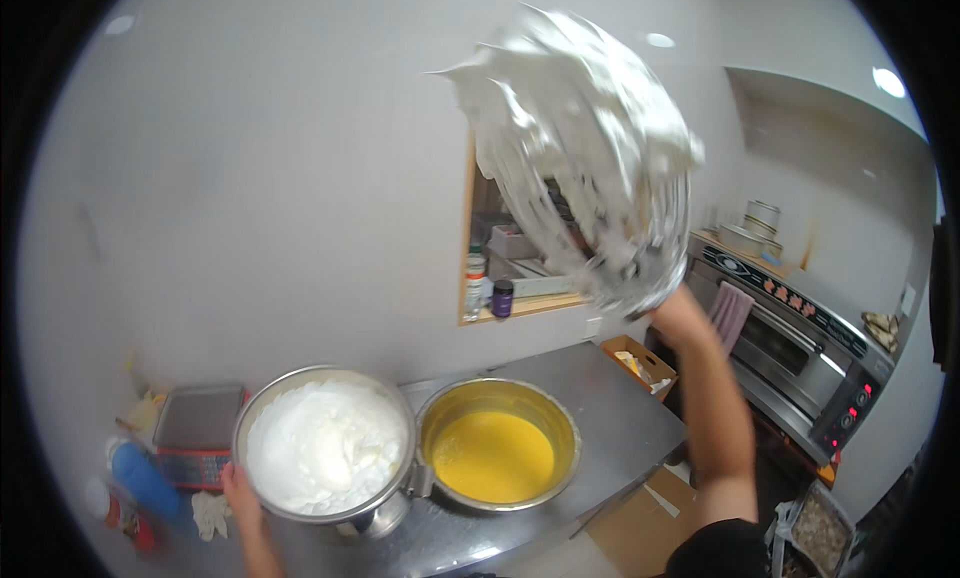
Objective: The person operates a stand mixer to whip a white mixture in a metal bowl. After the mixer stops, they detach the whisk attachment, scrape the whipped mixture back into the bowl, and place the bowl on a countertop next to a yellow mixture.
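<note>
My right hand (671, 315) is raised high and holds a large wire whisk (637, 270) by its base, wires pointing up. Thick white whipped foam (570, 113) clings to the wires and ends in peaks. Down on the left, my left hand (241, 495) grips the side of a steel mixing bowl (405, 420), which is filled with white foam (322, 443). Right beside it stands a second steel bowl (574, 458) with smooth yellow batter (495, 458) inside. The whisk is well above both bowls, touching neither.
A steel table (607, 398) bears the bowls. At left are a scale (201, 417), a blue container (142, 469), a red-and-white container (124, 514) and a glove (211, 514). A cardboard box (637, 360) lies beyond the table's right end, near a deck oven (780, 338).
</note>
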`<act>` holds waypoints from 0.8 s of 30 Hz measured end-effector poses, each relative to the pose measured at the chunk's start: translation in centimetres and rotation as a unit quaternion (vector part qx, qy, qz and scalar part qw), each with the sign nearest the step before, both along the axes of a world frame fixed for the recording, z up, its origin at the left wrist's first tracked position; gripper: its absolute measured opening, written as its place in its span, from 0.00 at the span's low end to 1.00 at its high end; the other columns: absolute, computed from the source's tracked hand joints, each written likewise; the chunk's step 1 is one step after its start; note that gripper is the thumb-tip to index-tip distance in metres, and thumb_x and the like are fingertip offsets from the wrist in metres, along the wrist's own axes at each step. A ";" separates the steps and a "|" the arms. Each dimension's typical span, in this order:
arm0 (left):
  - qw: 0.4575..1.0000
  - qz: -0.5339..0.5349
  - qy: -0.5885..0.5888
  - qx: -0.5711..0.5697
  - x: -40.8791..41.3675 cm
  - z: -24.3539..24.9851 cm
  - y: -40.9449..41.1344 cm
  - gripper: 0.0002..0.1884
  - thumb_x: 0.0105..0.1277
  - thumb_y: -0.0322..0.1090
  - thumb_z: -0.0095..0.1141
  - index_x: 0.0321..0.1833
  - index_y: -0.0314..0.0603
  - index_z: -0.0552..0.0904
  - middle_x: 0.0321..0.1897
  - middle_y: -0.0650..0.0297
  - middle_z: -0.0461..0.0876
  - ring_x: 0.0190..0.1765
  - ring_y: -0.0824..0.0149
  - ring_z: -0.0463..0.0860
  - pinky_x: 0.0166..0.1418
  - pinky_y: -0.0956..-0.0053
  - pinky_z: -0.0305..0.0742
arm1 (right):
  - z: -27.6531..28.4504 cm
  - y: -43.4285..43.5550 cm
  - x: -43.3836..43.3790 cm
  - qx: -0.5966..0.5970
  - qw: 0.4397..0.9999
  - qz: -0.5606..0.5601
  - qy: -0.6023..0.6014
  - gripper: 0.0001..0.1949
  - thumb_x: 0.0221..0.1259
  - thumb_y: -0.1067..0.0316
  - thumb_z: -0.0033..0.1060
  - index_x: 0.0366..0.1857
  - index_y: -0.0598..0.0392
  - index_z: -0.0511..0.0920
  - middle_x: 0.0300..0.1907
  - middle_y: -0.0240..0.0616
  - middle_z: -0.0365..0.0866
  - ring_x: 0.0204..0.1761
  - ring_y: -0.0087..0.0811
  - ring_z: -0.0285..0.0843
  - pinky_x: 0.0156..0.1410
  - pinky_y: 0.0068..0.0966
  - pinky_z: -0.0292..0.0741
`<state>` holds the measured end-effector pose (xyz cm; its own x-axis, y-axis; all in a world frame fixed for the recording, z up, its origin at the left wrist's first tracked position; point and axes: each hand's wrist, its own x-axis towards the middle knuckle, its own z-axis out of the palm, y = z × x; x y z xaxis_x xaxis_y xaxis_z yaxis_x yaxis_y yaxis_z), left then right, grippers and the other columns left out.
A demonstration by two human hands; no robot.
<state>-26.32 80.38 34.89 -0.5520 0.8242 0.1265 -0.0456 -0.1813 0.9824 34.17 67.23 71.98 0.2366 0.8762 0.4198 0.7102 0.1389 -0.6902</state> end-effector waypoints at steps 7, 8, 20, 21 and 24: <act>0.998 0.031 0.046 -0.029 -1.3 1.4 -2.1 0.24 0.73 0.41 0.46 0.66 0.33 0.66 0.60 0.55 0.73 0.59 0.63 0.73 0.63 0.71 0.65 | -19.1 4.5 2.1 0.166 0.915 0.030 0.367 0.23 0.50 0.69 0.68 0.53 0.58 0.73 0.41 0.37 0.81 0.39 0.31 0.82 0.41 0.28 0.81; 0.998 0.044 0.043 -0.031 -2.0 1.4 -2.0 0.24 0.73 0.41 0.46 0.66 0.33 0.66 0.59 0.55 0.73 0.59 0.63 0.73 0.63 0.72 0.66 | -20.4 4.8 1.9 0.187 0.894 0.041 0.404 0.23 0.51 0.69 0.68 0.52 0.58 0.74 0.41 0.37 0.81 0.39 0.31 0.82 0.41 0.28 0.81; 0.997 -0.028 -0.030 -0.065 -0.9 4.6 -2.7 0.28 0.68 0.40 0.49 0.69 0.34 0.63 0.59 0.53 0.74 0.59 0.60 0.75 0.63 0.67 0.69 | -21.7 8.2 2.0 0.121 0.815 0.204 0.528 0.11 0.56 0.73 0.64 0.43 0.58 0.77 0.32 0.38 0.78 0.33 0.32 0.77 0.40 0.27 0.77; 0.997 -0.045 -0.030 -0.057 -1.7 4.1 -2.4 0.29 0.68 0.40 0.51 0.68 0.33 0.63 0.60 0.53 0.74 0.60 0.60 0.74 0.62 0.68 0.69 | -20.1 7.8 0.5 0.103 0.816 0.181 0.540 0.11 0.55 0.75 0.64 0.42 0.60 0.76 0.32 0.38 0.77 0.32 0.31 0.76 0.38 0.24 0.76; 0.993 -0.023 -0.052 -0.106 0.8 6.3 -1.4 0.36 0.65 0.42 0.55 0.72 0.32 0.58 0.64 0.51 0.70 0.63 0.61 0.72 0.64 0.70 0.67 | -17.9 8.2 -1.2 0.094 0.859 0.169 0.475 0.07 0.52 0.76 0.63 0.35 0.59 0.77 0.27 0.38 0.77 0.30 0.31 0.76 0.33 0.23 0.73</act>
